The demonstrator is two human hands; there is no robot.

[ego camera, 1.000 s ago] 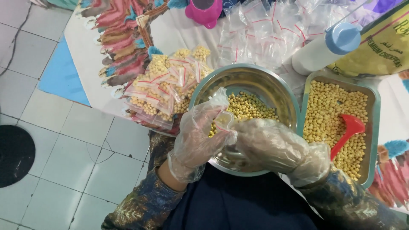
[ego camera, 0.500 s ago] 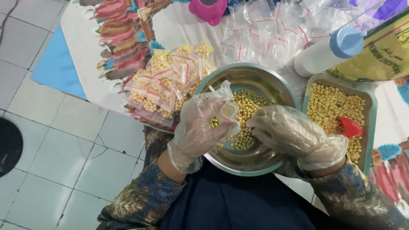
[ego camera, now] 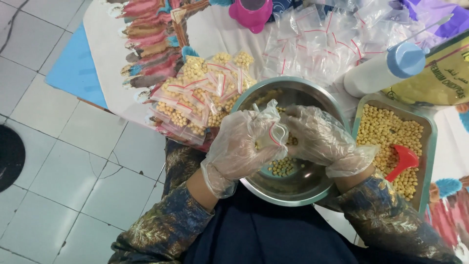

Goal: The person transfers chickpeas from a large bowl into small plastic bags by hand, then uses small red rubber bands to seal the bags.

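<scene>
Right hand now meeting left hand, small bag seemingly pinched between

pile of filled bags, empty zip bags; white bottle, red scoop, pink cup

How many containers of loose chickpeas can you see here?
2: a round steel bowl beneath both gloved hands, and a rectangular metal tray to its right holding a red scoop. Others may lie outside the picture.
</scene>
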